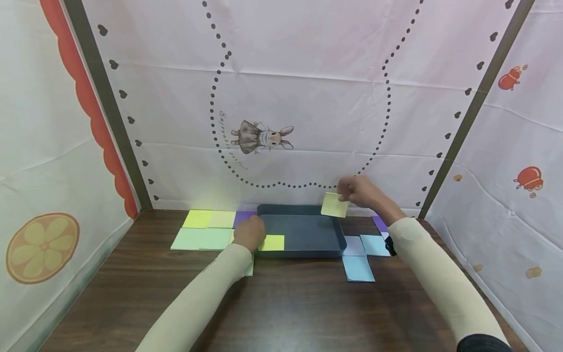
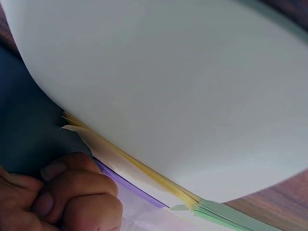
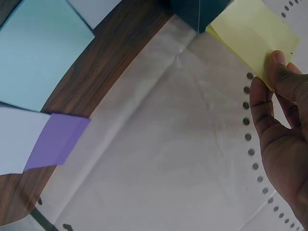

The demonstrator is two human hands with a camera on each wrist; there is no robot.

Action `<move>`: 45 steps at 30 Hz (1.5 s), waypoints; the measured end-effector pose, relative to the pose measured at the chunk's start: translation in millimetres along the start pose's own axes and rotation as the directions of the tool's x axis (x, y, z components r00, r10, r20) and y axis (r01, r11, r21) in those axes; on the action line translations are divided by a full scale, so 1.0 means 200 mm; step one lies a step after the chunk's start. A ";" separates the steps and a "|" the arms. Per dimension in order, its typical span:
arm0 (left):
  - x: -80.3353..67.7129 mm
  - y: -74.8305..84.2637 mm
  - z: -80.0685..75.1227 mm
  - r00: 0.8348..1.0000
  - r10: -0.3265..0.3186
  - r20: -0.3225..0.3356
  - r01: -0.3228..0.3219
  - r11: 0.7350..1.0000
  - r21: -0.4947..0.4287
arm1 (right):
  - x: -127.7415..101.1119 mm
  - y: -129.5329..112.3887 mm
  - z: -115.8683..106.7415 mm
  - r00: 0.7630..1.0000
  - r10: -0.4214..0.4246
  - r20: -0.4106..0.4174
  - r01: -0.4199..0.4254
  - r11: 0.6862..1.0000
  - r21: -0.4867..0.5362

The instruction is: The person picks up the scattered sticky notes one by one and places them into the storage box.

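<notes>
Between right fingers [image 3: 276, 65]: yellow note [image 3: 252, 36]

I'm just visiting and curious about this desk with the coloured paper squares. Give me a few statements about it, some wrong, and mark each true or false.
1. The right hand pinches a pale yellow note above the tray. True.
2. A yellow note lies in the tray. True.
3. The tray is bright red. False: it is dark blue-grey.
4. The left hand is raised high in the air. False: it is down at the tray's left edge.
5. Light blue notes lie right of the tray. True.
</notes>
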State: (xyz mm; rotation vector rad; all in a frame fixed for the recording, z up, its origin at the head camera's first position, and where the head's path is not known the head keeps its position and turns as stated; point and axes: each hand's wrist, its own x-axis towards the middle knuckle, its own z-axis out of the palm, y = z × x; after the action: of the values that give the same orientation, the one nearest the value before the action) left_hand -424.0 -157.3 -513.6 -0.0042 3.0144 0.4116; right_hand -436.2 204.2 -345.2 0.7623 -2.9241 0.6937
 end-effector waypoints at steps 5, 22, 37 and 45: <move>-0.01 0.00 0.00 1.000 -0.007 0.006 0.007 1.000 -0.001 | 0.01 -0.04 0.04 0.999 -0.012 0.034 0.011 1.000 0.019; -0.03 0.01 -0.02 1.000 0.011 -0.020 -0.011 1.000 -0.009 | 0.04 -0.15 0.15 0.995 -0.025 0.093 0.019 0.998 0.063; -0.03 0.01 -0.02 1.000 0.013 -0.009 -0.013 1.000 0.009 | 0.08 -0.22 0.21 0.991 -0.076 0.114 0.071 0.996 0.044; -0.04 0.02 -0.03 1.000 -0.009 0.003 0.009 1.000 -0.015 | 0.10 -0.28 0.25 0.989 -0.079 0.128 0.072 0.996 0.052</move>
State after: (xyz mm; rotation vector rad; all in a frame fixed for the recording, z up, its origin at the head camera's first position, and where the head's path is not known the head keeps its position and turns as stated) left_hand -415.8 -155.2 -505.0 -0.0183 3.0071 0.4325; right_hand -424.1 129.9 -363.6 0.9524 -2.9843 0.7366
